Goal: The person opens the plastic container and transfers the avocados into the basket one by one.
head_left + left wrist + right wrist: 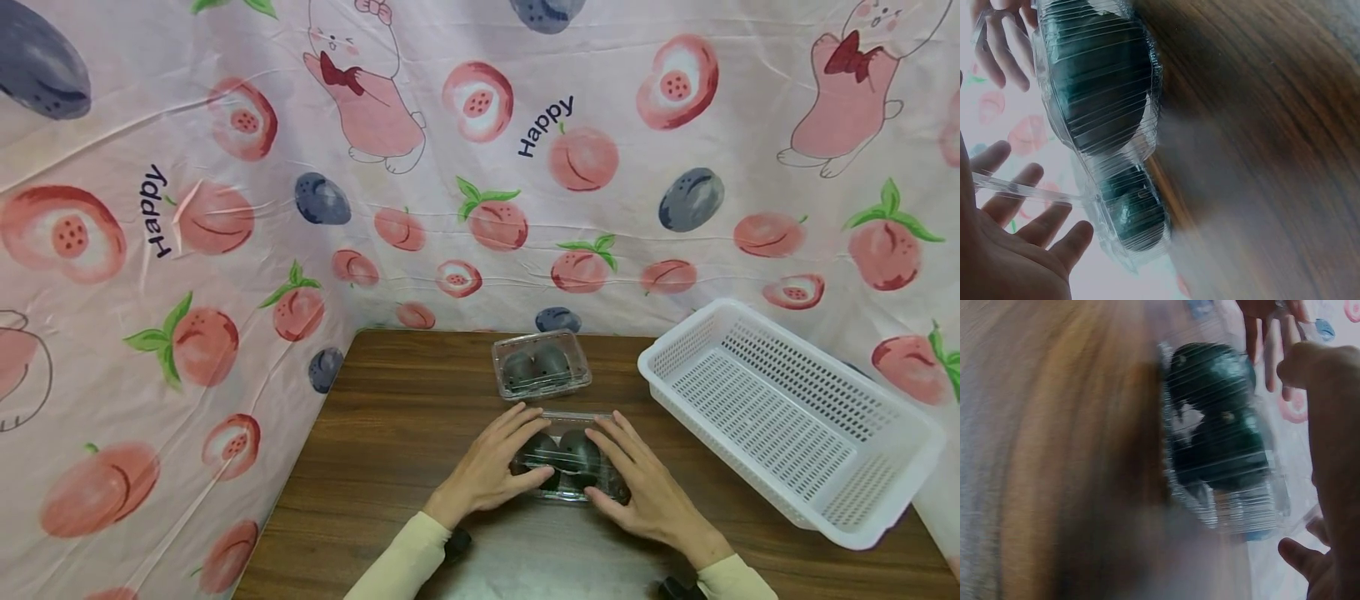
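between spread fingers of left hand and right hand, the nearer clear box

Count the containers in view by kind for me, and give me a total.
Clear plastic boxes: 2 (front box, back box)
White basket: 1
Total: 3
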The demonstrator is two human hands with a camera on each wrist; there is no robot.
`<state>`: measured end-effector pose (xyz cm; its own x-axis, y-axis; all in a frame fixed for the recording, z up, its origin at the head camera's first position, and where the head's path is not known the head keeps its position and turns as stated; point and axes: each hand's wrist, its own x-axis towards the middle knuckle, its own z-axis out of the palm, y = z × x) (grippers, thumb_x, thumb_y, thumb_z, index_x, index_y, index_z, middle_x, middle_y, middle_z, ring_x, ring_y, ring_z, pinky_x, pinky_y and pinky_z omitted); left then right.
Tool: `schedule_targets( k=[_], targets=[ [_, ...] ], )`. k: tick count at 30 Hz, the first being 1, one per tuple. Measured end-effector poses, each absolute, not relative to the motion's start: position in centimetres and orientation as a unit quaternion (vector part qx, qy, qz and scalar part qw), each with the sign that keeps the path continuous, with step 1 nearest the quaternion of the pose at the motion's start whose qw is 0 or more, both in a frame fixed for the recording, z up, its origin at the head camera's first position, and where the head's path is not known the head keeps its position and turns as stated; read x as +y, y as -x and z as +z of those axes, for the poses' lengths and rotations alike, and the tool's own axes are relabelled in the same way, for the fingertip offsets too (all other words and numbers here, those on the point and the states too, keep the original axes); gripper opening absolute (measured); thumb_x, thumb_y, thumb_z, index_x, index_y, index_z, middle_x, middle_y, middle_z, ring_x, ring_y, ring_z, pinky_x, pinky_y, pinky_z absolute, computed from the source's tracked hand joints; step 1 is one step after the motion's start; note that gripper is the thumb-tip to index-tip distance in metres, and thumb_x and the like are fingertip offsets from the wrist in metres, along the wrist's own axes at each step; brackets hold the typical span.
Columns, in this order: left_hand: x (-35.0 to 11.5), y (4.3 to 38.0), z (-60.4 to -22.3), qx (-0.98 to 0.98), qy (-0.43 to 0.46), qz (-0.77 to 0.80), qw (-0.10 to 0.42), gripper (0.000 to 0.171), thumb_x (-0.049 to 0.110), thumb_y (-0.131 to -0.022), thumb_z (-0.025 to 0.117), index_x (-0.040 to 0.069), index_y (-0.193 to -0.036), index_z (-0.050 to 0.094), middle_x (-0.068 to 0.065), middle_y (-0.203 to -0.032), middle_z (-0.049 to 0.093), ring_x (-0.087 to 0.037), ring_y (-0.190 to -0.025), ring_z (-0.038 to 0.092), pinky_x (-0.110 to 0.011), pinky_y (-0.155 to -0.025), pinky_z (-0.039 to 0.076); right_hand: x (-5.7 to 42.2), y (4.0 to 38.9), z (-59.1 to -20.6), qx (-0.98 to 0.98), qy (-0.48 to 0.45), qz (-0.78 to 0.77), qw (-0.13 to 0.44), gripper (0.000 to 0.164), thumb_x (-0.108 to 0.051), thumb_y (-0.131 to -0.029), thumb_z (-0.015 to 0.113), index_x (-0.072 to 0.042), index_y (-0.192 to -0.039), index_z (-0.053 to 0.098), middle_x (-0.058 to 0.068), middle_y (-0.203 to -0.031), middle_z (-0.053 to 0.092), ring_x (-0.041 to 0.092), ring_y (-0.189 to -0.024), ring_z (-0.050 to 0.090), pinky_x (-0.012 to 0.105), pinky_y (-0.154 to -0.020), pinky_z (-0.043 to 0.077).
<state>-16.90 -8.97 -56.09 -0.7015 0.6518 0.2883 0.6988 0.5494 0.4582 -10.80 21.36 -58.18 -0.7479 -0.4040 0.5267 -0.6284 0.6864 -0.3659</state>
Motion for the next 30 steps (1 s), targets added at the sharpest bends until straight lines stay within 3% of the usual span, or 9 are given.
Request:
schedule_targets(
  k=[8,21,26,30],
  targets=[
    [-9.2,17.1,-55.8,-0.863,0.371,-0.34,0.032,0.065,0.042,-0.108,0.076,0.018,-0.165,0.057,-0.007,-0.174,0.056,-0.041,-0.168,0.043,-0.064,-0.133,0.043,21.7,11.1,-56.9,-0.892,-0.282,0.299,0.191,0.093,-0.025,-0.089,0.094,-0.008,-0.17,0.05,0.015,-0.176,0.051,0.025,-0.176,0.029,0.016,-0.138,0.011],
    [-9.1,17.6,-54.9,-0.841,0.406,-0.335,0.124,0.05,0.025,-0.112,0.068,0.009,-0.159,0.062,-0.011,-0.164,0.066,-0.033,-0.162,0.054,-0.051,-0.134,0.045,22.7,12.0,-55.6,-0.877,-0.291,0.312,0.221,0.094,-0.017,-0.087,0.093,-0.004,-0.17,0.048,0.02,-0.174,0.051,0.018,-0.176,0.028,0.018,-0.142,0.014],
    [-9.3,17.7,-54.7,-0.838,0.408,-0.332,0.143,0.054,0.023,-0.111,0.069,0.011,-0.163,0.059,-0.013,-0.163,0.066,-0.037,-0.158,0.058,-0.052,-0.132,0.048,22.9,12.2,-54.7,-0.877,-0.29,0.314,0.218,0.087,-0.028,-0.096,0.088,-0.003,-0.17,0.048,0.021,-0.175,0.049,0.019,-0.176,0.027,0.021,-0.144,0.014],
    [-9.5,18.0,-54.3,-0.841,0.404,-0.331,0.14,0.063,0.025,-0.109,0.073,0.013,-0.168,0.053,-0.012,-0.168,0.061,-0.037,-0.16,0.056,-0.054,-0.132,0.048,22.9,12.4,-54.3,-0.877,-0.294,0.305,0.226,0.08,-0.05,-0.109,0.072,-0.004,-0.17,0.048,0.021,-0.176,0.048,0.022,-0.176,0.028,0.024,-0.145,0.015]
  ],
)
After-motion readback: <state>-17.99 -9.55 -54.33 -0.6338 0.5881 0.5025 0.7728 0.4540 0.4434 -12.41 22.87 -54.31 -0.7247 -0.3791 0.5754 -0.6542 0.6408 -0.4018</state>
